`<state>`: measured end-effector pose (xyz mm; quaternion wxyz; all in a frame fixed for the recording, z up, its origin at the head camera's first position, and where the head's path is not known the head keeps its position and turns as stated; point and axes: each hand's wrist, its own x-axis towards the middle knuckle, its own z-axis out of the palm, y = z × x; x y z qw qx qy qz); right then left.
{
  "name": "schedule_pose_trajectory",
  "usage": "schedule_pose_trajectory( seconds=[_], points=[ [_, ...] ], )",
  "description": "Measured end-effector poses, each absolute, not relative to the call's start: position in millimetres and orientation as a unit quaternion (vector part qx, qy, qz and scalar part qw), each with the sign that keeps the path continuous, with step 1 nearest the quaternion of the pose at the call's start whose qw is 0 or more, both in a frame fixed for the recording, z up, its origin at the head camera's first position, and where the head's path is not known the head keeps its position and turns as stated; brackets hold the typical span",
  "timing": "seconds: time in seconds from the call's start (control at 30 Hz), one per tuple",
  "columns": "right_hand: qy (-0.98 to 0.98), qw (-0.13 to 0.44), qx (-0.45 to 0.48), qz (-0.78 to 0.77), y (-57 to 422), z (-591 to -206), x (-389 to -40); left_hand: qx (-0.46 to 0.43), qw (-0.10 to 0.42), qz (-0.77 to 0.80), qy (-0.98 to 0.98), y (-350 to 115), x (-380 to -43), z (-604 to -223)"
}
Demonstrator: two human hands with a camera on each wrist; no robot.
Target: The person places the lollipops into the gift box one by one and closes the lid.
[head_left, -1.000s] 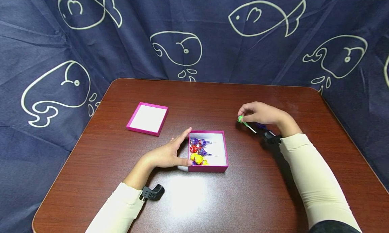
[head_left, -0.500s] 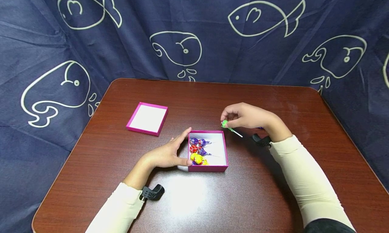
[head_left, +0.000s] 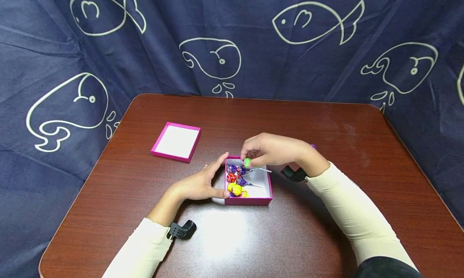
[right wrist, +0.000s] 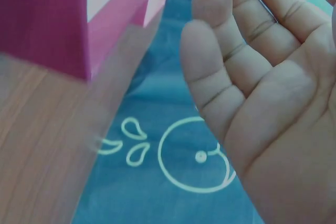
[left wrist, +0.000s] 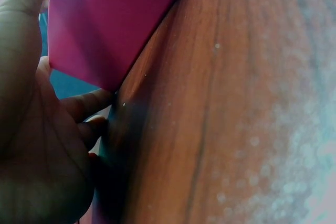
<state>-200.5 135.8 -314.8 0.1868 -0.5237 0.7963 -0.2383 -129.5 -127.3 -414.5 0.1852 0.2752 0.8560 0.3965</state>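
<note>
My right hand (head_left: 277, 149) pinches a green lollipop (head_left: 247, 162) by its wrapped head, above the back part of a pink box (head_left: 248, 201). The lollipop's white stick points right, over the box's right wall. Several wrapped lollipops, among them a red one (head_left: 231, 177) and a yellow one (head_left: 235, 189), lie along the left side inside the box. My left hand (head_left: 198, 185) rests against the box's left side, thumb at the front corner and forefinger reaching to the back corner, both fairly straight. The right wrist view shows the right palm beside the box wall, the lollipop out of sight.
A pink lid (head_left: 177, 141) with a white inside lies at the left, behind my left hand. A small purple thing (head_left: 313, 146) shows on the brown table (head_left: 232, 121) behind my right wrist. A dark blue cloth (head_left: 253, 68) hangs behind the table.
My right hand has carried the green lollipop leftward from the table's right side to over the box. The left hand and the box have stayed in place.
</note>
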Motion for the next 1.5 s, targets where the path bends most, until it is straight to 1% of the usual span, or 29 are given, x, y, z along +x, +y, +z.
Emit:
schedule_pose_trajectory(
  seconds=[0.33,0.6,1.17,1.37,1.5],
  points=[
    [0.785,0.204,-0.551,-0.197,113.9,-328.1,-191.5,0.274,0.186,0.397,0.856,-128.3,-128.7,-415.1],
    [0.775,0.204,-0.569,-0.181,104.3,-338.2,-189.2,0.282,0.184,0.398,0.853,-128.1,-129.3,-414.5],
    [0.776,0.211,-0.571,-0.163,97.6,-350.3,-185.8,0.283,0.185,0.399,0.852,-128.0,-129.4,-413.9],
    [0.779,0.202,-0.572,-0.160,99.5,-349.1,-185.2,0.289,0.180,0.406,0.848,-127.5,-128.7,-412.2],
    [0.787,0.184,-0.568,-0.158,103.6,-346.3,-183.3,0.285,0.184,0.404,0.850,-127.7,-128.5,-412.3]
  ],
)
